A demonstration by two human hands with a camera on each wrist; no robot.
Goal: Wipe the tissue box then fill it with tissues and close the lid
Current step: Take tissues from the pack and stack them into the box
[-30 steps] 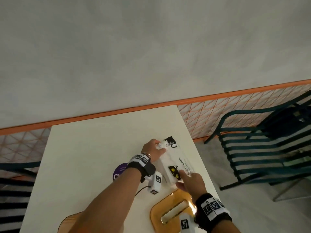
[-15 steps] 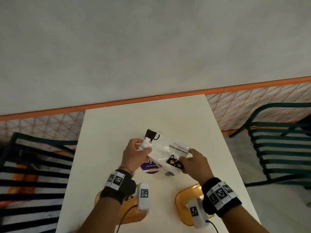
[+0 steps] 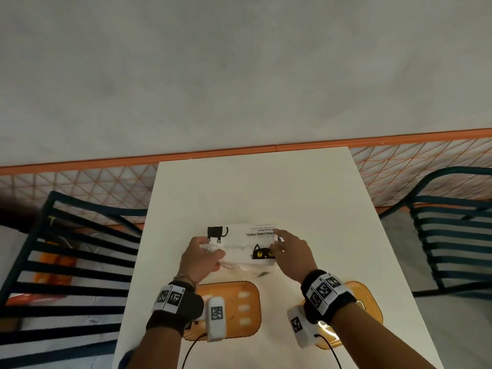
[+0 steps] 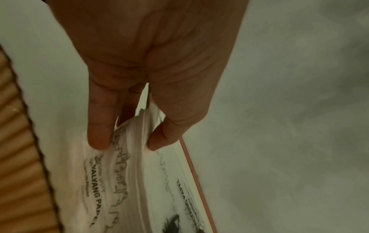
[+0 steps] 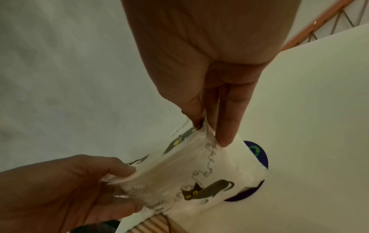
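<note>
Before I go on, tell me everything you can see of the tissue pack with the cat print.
The tissue pack is a flat, soft white pack in clear, crinkly plastic wrap, printed with black cats with yellow eyes, a wavy line and upside-down black lettering. It is held above the white table, beyond the two orange box parts. The left hand pinches its left end between thumb and fingers; the right hand pinches the wrap at the right end. The wrap is stretched at both grips. Whether it is torn open cannot be told.
</note>
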